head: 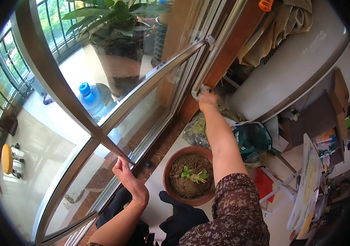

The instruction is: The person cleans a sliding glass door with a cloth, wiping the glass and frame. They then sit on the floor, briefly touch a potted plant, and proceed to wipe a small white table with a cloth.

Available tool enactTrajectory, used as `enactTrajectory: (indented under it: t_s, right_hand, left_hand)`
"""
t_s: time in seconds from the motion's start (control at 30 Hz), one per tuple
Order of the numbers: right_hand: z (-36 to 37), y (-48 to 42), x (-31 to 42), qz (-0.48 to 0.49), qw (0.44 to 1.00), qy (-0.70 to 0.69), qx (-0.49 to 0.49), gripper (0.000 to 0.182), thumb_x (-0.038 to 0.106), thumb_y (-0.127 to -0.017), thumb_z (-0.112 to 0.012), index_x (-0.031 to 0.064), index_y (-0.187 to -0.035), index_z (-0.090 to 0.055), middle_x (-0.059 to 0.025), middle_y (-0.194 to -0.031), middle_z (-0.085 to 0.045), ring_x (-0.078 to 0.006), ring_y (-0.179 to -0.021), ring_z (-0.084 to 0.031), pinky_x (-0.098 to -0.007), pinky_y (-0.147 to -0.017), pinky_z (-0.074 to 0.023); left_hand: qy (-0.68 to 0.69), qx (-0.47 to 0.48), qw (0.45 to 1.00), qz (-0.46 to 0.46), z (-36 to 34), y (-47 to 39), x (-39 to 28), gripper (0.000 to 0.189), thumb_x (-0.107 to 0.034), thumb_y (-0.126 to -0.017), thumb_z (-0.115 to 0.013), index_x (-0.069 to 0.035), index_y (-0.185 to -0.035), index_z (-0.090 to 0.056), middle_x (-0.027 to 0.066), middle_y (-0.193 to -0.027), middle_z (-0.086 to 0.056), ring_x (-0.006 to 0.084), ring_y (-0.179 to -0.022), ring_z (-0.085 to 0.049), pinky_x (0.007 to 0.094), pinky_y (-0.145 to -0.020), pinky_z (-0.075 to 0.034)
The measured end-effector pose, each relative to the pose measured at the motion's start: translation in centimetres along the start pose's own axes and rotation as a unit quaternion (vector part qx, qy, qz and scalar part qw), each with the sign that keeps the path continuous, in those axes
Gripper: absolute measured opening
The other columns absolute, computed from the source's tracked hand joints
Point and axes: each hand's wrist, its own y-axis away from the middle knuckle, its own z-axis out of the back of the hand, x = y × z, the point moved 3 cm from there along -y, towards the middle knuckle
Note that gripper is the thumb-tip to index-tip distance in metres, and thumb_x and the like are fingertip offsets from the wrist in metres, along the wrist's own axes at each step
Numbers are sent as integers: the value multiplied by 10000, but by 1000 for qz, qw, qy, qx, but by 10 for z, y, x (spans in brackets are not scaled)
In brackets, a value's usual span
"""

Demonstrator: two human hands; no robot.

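With my right arm stretched out, my right hand [209, 99] presses a pale, crumpled cloth [198, 93] against the wooden door frame [215, 72]. My left hand [127, 175] touches the metal edge of a sliding glass door [125, 155], low on its upright; the fingers are bent and the thumb side lies along the metal. Below my right forearm stands a terracotta-coloured pot [166, 172] of soil with small green sprouts [198, 176].
Plastic bags [196, 129] and a dark green bag [252, 140] lie beside the pot. A white refrigerator [295, 58] stands at the right, a folding stand [281, 184] below it. Behind the glass are a blue water bottle [93, 100], a large potted plant [113, 18] and a wheeled stool [7, 159].
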Motion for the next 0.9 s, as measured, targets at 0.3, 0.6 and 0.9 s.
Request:
enactTrajectory:
  t_s: [0.3, 0.6, 0.9]
  right_hand:
    - [-4, 37, -48, -144, 922, -357, 49, 409, 233, -869, -483, 209, -1274, -528, -124, -1291, -503, -293, -1148, -508, -411, -905, -448]
    - [89, 82, -117, -136, 849, -499, -106, 444, 270, -786, -556, 136, -1208, -576, -136, -1143, -612, -304, -1071, -565, -390, -864, -449]
    - [203, 56, -126, -164, 691, -652, -266, 441, 111, -834, -448, 87, -1269, -521, -154, -1205, -566, -309, -1119, -522, -361, -911, -408]
  left_hand:
    - [33, 15, 999, -8, 1, 0, -4, 357, -312, -985, -439, 32, -1076, -467, 45, -983, -408, 121, -909, -399, 239, -864, -320]
    - [40, 11, 999, 8, 6, -6, 9, 412, -339, -971, -457, 57, -1079, -481, 92, -1015, -455, 167, -957, -436, 274, -890, -330]
    - [18, 26, 999, -1, 8, -5, 1, 442, -345, -975, -432, 76, -1101, -481, 135, -1033, -484, 211, -968, -472, 295, -903, -346]
